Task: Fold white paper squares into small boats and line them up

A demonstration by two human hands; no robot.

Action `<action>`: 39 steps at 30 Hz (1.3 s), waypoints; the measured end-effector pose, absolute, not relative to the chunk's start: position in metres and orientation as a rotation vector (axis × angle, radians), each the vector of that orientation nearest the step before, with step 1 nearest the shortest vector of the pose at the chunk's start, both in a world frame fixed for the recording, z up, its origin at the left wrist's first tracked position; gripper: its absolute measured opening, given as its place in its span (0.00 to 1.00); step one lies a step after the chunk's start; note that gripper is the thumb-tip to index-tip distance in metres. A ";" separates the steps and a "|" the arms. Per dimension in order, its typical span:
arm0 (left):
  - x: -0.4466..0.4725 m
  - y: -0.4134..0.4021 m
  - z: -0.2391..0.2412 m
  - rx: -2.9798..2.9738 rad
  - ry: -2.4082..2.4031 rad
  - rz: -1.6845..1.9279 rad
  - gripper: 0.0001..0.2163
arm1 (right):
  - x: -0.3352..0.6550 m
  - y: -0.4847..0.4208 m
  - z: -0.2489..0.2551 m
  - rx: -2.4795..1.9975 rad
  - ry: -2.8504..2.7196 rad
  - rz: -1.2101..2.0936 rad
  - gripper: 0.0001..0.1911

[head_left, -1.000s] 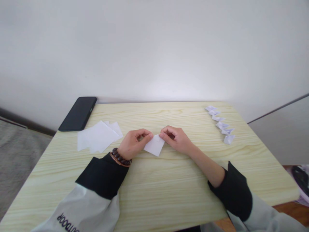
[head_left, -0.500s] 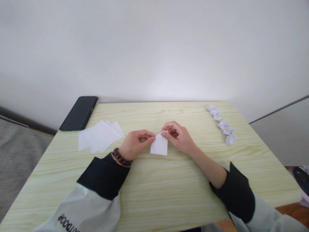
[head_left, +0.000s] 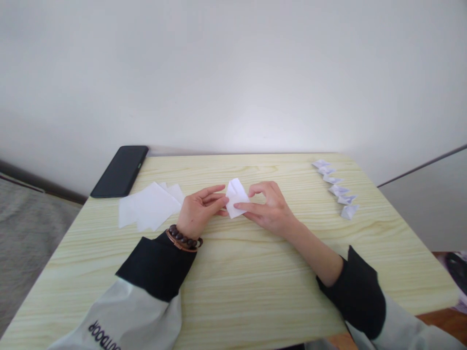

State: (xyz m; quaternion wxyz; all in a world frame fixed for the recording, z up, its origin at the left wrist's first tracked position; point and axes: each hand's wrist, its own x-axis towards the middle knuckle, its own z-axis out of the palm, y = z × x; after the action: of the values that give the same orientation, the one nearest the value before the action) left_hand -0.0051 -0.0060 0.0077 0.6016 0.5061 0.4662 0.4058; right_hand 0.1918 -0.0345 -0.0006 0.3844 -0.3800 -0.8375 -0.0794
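Small white paper [head_left: 236, 198] at the middle of the table [head_left: 255, 272], partly folded, one point standing up toward the far edge. Left hand [head_left: 199, 214] at its left side, fingers stretched and loose, fingertips [head_left: 223, 199] touching the edge to keep the fold from opening. Right hand [head_left: 268, 209] at the right side, index finger laid flat across the lower part, pressing it down on the wood, probably to sharpen a crease; thumb lifted above. Neither hand closed around the paper, only pressing and steadying, both close together with the paper between. Bead bracelet [head_left: 182, 238] on the left wrist. Loose sheets [head_left: 149, 210] waiting near the left, within easy reach. Phone [head_left: 119, 171] at the far left corner, out of the way. Finished folds [head_left: 335, 188] lined in a row along the right side, well apart from the hands
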 end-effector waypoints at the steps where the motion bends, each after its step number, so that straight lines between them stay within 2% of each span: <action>1: -0.005 -0.006 0.007 1.158 1.061 0.960 0.26 | 0.192 -0.034 0.000 -0.976 -2.126 -0.223 0.07; 14: -0.007 -0.006 0.014 1.305 0.961 0.780 0.15 | 0.192 -0.032 0.000 -0.939 -2.172 -0.207 0.08; 23: -0.008 -0.005 0.017 1.306 1.058 0.725 0.16 | 0.193 -0.033 -0.002 -0.821 -2.145 -0.082 0.07; 29: -0.008 -0.006 0.018 1.261 1.072 0.714 0.15 | 0.193 -0.035 -0.003 -0.910 -2.052 0.058 0.08; 36: -0.010 -0.005 0.018 1.261 1.050 0.702 0.16 | 0.194 -0.035 -0.002 -0.924 -2.153 -0.122 0.10; 39: -0.010 -0.005 0.019 1.275 1.010 0.684 0.16 | 0.194 -0.035 0.000 -0.902 -2.191 -0.141 0.08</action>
State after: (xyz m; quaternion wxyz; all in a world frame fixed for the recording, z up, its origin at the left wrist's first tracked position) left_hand -0.0100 -0.0051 0.0188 0.6354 0.5579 0.4421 0.2992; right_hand 0.1945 -0.0353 0.0003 0.3747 -0.3525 -0.8558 -0.0549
